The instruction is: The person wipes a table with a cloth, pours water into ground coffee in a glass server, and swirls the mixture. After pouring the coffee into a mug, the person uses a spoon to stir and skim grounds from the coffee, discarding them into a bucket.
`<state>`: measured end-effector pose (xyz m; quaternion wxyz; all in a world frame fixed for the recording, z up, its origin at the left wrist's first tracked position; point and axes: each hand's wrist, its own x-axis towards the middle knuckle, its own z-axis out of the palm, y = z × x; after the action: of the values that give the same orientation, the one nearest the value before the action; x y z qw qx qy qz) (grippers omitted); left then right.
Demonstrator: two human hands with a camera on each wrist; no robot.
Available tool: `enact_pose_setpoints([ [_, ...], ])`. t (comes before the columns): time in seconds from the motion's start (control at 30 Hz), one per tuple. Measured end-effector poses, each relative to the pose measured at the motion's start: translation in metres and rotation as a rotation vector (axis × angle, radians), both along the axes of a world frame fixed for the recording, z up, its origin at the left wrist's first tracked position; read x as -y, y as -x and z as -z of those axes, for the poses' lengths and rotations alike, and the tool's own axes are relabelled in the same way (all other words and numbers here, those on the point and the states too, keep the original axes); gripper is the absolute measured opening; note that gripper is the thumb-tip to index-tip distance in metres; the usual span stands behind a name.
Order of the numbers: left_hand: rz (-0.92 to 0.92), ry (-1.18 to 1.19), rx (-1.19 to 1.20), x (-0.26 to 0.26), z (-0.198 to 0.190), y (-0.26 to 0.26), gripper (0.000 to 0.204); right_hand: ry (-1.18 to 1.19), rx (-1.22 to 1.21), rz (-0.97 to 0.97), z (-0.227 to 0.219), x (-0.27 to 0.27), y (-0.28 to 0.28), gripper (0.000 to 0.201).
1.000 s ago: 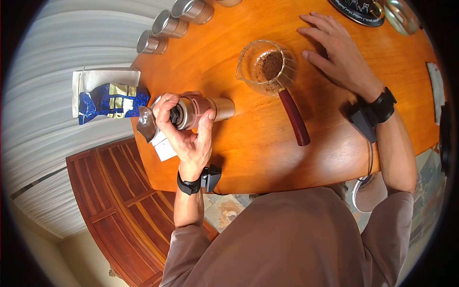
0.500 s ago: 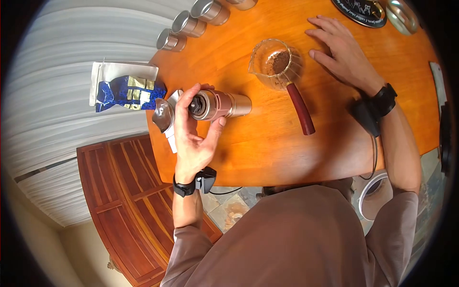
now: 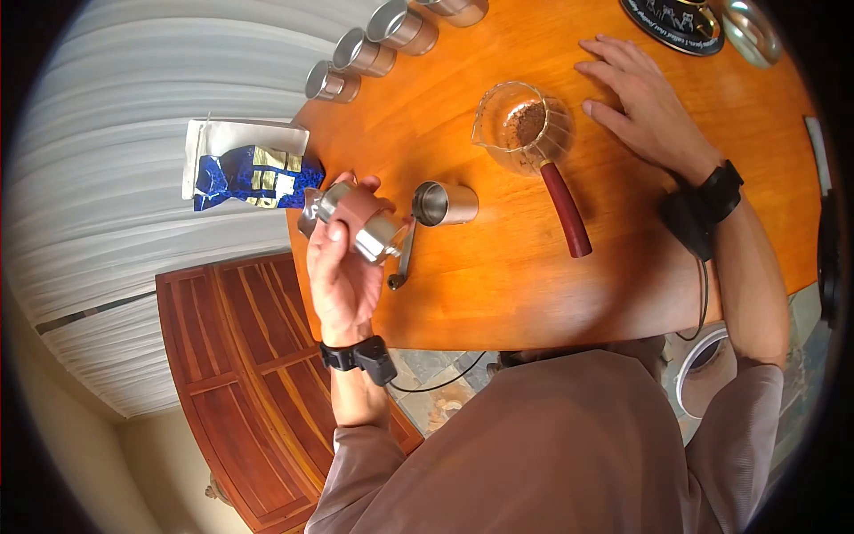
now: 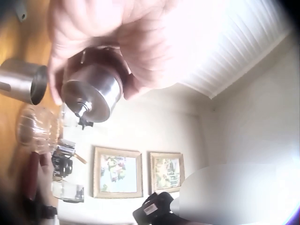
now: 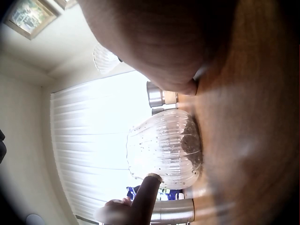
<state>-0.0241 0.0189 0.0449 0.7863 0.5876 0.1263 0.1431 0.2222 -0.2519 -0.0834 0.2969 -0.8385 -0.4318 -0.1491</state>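
My left hand [image 3: 342, 285] grips the steel grinder body [image 3: 366, 221] by its brown band, tilted with its lower end toward the right. In the left wrist view a small knob protrudes from the end of the grinder body [image 4: 93, 93]. A separate steel cup [image 3: 447, 204] stands on the table just right of it, and a crank handle [image 3: 405, 258] shows beside the cup. Resting on the table, fingers extended, my right hand [image 3: 649, 116] is right of the glass pitcher [image 3: 498, 133], which holds brown grounds [image 3: 527, 125] and has a dark red handle [image 3: 567, 209].
Several metal cups [image 3: 365, 53] line the table's far left edge. A blue and white bag [image 3: 253, 169] lies at the left. A black round plate [image 3: 673, 22] and a glass object [image 3: 752, 34] are at the far right. A white bin [image 3: 707, 374] stands below the table.
The grinder body has come apart from its steel cup, which stands on the table. My left hand has turned and tilted the body. My right hand stays on the table.
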Motion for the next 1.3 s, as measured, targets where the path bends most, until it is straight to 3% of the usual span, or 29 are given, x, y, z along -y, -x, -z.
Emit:
enact_pose_setpoints([
  [0.07, 0.088, 0.137, -0.121, -0.008, -0.012, 0.004, 0.068, -0.001, -0.001, 0.002, 0.000, 0.000, 0.001, 0.041],
  [0.13, 0.140, 0.041, -0.176, -0.015, -0.023, 0.005, 0.073, 0.001, -0.002, -0.001, 0.000, 0.000, 0.000, 0.041],
  [0.2, 0.147, -0.486, -0.393, -0.018, -0.036, 0.007, 0.080, 0.000, -0.002, -0.004, 0.001, 0.000, -0.001, 0.041],
  [0.27, 0.068, -0.527, -0.398, 0.001, -0.047, 0.000, 0.070, -0.006, 0.009, -0.008, 0.003, 0.000, -0.002, 0.041],
  [0.33, 0.149, -0.819, -0.526, 0.004, -0.052, -0.007, 0.056, -0.005, 0.004, -0.006, 0.002, 0.000, -0.001, 0.041],
  [0.37, 0.241, -1.140, -0.411, 0.000, -0.050, -0.013, 0.048, -0.002, -0.001, -0.003, 0.002, 0.000, -0.001, 0.041],
  [0.4, 0.243, -1.139, -0.410, 0.000, -0.050, -0.017, 0.048, -0.001, -0.001, -0.001, 0.001, 0.000, -0.001, 0.041],
  [0.5, 0.327, -1.474, -0.348, 0.007, -0.052, -0.030, 0.049, -0.003, 0.000, 0.005, 0.001, 0.000, 0.000, 0.041],
  [0.6, 0.372, -1.506, -0.511, 0.013, -0.054, -0.039, 0.050, -0.007, 0.018, 0.012, 0.004, -0.001, 0.000, 0.041],
  [0.83, 0.439, -1.498, -0.615, 0.018, -0.065, -0.049, 0.049, -0.023, 0.041, -0.001, 0.000, -0.001, 0.002, 0.041],
  [0.93, 0.444, -1.427, -0.504, 0.017, -0.066, -0.050, 0.046, -0.030, 0.038, 0.000, -0.006, -0.001, 0.005, 0.041],
  [1.07, 0.408, -1.402, -0.540, 0.021, -0.073, -0.051, 0.046, -0.051, 0.054, 0.005, -0.007, -0.002, 0.008, 0.040],
  [1.13, 0.500, -1.476, -0.508, 0.020, -0.072, -0.051, 0.047, -0.053, 0.048, 0.001, -0.011, -0.002, 0.010, 0.039],
  [1.3, 0.528, -1.486, -0.519, 0.021, -0.076, -0.050, 0.048, -0.055, 0.036, -0.003, -0.018, -0.001, 0.014, 0.038],
])
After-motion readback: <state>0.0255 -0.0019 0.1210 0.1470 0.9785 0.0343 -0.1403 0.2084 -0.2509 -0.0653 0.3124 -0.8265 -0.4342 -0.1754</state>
